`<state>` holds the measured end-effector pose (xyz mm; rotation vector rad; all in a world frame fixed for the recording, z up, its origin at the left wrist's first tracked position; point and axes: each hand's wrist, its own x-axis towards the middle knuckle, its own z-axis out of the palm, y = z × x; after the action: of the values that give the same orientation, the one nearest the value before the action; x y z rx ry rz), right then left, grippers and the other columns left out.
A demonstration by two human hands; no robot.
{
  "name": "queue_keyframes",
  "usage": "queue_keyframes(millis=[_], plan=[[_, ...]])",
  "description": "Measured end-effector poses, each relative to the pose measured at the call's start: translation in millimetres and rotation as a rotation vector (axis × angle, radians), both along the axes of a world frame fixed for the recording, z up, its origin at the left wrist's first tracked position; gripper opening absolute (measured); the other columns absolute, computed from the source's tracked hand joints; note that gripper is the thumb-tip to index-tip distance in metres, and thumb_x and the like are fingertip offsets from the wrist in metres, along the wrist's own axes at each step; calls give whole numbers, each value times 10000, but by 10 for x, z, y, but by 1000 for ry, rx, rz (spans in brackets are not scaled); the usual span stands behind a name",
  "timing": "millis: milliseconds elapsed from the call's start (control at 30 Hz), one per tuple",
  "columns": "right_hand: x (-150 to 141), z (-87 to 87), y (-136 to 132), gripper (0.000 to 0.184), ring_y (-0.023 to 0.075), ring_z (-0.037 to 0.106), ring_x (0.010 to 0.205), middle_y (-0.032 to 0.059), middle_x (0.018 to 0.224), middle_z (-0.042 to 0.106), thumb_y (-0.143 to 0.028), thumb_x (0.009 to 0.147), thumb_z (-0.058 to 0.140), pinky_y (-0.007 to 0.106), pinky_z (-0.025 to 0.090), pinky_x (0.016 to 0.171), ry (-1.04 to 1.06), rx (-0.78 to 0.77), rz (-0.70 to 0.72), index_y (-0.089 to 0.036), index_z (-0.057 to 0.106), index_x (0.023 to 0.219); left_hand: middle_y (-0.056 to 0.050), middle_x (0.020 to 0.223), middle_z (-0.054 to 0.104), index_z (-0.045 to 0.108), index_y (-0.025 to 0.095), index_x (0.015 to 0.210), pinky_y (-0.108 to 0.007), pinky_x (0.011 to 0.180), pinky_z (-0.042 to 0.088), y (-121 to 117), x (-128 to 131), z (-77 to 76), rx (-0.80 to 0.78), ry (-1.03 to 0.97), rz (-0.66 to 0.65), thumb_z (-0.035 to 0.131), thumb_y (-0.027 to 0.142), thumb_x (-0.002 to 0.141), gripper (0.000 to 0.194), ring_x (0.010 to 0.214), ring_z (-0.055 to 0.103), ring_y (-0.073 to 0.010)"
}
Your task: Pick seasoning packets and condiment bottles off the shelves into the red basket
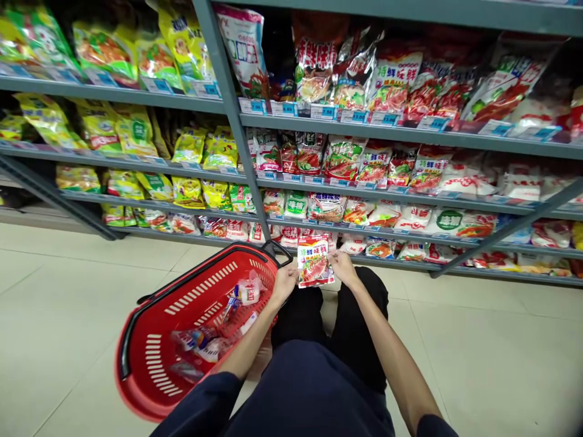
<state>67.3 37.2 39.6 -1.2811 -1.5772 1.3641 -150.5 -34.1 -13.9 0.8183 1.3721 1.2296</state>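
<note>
A small red and white seasoning packet [315,262] is held upright in front of my knees, its printed front facing me. My left hand [285,283] is closed on its left edge. On the opposite edge, my right hand [343,267] pinches the same packet. Just left of my legs, a red shopping basket [155,315] with a black handle stands on the floor. Inside it lie several plastic-wrapped goods, among them a white bag [249,291] and a clear-wrapped pack [195,340].
Grey shelves [364,124] with blue price tags run across in front of me, filled with seasoning bags. Yellow bags [186,145] fill the left bay; red and white bags [345,159] fill the right. A slanted metal brace [496,233] reaches down at right. Pale floor tiles [478,346] spread around.
</note>
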Motion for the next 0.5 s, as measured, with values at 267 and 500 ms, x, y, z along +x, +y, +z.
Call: queue_keyframes(millis=[267,500], plan=[[-68,-129,-63,298,132,550,573,-31,650,583,-481,835,679,244,438,545,-36,-81,288,-196,611,885,-52,738,724,644,155,799,-360,755,582,-564,-60,-356,13,-20,18,804,575,697,461,696,706,-211],[-113,-135,10,356,135,537,612,-19,692,596,-542,849,654,238,405,566,-37,-55,335,-193,594,885,-20,730,709,625,170,835,-357,794,581,-613,10,-482,43,-46,59,782,622,728,490,711,692,-197]])
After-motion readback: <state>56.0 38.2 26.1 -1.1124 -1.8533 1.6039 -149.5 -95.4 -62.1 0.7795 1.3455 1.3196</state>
